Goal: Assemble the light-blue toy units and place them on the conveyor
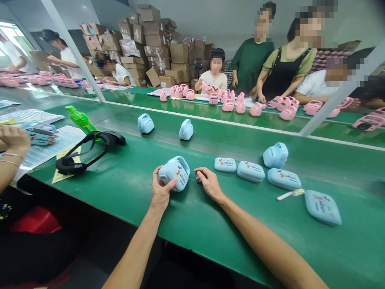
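Observation:
My left hand (161,190) grips a light blue Mickey-printed case with a carry handle (174,175), thumb on its near side. The printed face points right and toward me. Just right of it, my right hand (209,181) is apart from the case, its fingers loosely bent and nothing visible in them. Beyond that hand several light blue Mickey-printed pieces without handles lie in a row, among them a near one (323,207) and a far one (225,164). A small white-handled brush (291,194) rests between two of these.
Three blue handled cases stand farther back, one being the right-hand case (275,155). Left are a black headset (87,152), a green bottle (80,119) and a co-worker's hand (13,140) at a blue case. Across the green table (120,192), people handle pink cases (228,104).

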Available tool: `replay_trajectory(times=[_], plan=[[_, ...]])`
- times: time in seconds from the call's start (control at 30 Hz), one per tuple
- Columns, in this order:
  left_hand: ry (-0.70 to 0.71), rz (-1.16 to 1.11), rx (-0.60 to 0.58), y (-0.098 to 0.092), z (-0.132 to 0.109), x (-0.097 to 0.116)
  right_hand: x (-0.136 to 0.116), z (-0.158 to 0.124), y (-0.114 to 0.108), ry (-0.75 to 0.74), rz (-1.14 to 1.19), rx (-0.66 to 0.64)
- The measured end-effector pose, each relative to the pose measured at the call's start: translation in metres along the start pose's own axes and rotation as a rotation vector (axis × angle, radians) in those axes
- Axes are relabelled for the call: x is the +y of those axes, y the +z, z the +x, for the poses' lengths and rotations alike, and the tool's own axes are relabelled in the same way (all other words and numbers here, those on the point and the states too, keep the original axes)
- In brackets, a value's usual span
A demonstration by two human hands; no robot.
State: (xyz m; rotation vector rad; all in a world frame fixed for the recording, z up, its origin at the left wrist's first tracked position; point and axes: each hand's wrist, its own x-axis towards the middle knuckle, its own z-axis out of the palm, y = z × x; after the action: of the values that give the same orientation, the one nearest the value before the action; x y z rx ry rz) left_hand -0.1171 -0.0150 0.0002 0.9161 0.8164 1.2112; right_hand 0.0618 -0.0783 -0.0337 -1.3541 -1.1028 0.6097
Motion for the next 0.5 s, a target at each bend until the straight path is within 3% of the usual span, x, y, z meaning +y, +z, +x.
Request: replay_trajectory(times=[0.13, 0.27, 0.37, 0.5], plan=[[0.107, 0.107, -0.092, 0.002, -0.0049, -0.0003, 0.0005, -0.0004, -0.0004, -0.007, -0.042, -0.022], [0.114, 0.14, -0.12, 0.0026, -0.0074, 0.0001, -0.0002, 0.0002, -0.0004, -0.008, -0.041, -0.024], [0.04, 0.069, -0.082, 0.0017, -0.0058, 0.0011, -0.0007, 0.0003, -0.0002, -0.003, -0.032, -0.023], [-0.165, -0.194, 0.007, 0.0001, 0.0014, 0.0043, -0.0012, 0.0, 0.0012, -0.021, 0.011, -0.028]])
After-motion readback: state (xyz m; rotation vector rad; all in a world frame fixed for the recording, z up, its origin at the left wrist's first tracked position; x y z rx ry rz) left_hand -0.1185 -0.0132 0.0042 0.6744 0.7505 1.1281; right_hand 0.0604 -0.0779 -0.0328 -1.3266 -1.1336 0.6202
